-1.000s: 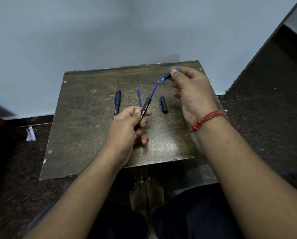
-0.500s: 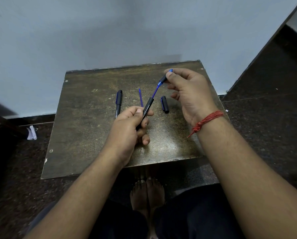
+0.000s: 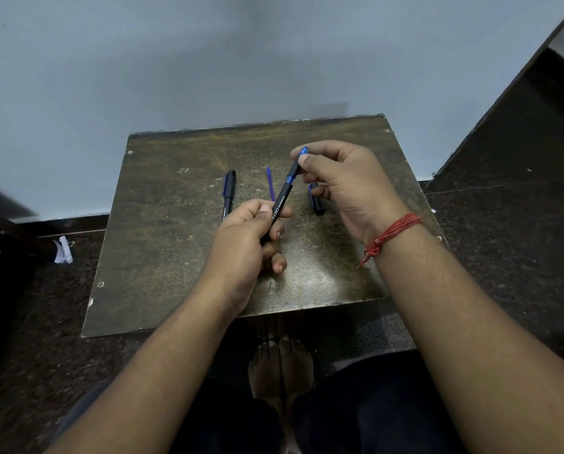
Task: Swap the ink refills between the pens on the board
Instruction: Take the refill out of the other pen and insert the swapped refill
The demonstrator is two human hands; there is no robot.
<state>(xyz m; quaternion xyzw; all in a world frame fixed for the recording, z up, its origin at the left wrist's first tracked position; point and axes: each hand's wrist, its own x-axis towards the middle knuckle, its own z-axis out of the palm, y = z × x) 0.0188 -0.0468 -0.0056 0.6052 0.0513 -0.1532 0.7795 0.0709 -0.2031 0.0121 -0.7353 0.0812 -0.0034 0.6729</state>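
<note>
At frame centre the left hand [image 3: 241, 237] grips a black plastic pen barrel [image 3: 279, 208] while the right hand [image 3: 346, 185] pinches its blue-tipped nose cone [image 3: 295, 168] on, suggesting one swap nearly done, a loose blue refill [image 3: 270, 183] still lying on the counter [image 3: 175, 257].

A plain room in a home: a worn wooden board [image 3: 175, 257] lies on dark speckled stone floor [image 3: 503, 240] against a bare pale wall [image 3: 208, 60] at 12 o'clock, bare feet [image 3: 280, 365] beneath.

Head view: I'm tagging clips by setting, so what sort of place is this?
Probably a room in a home, the person working low over the floor: a worn wooden board on dark speckled stone floor, a plain pale wall, bare feet.
</note>
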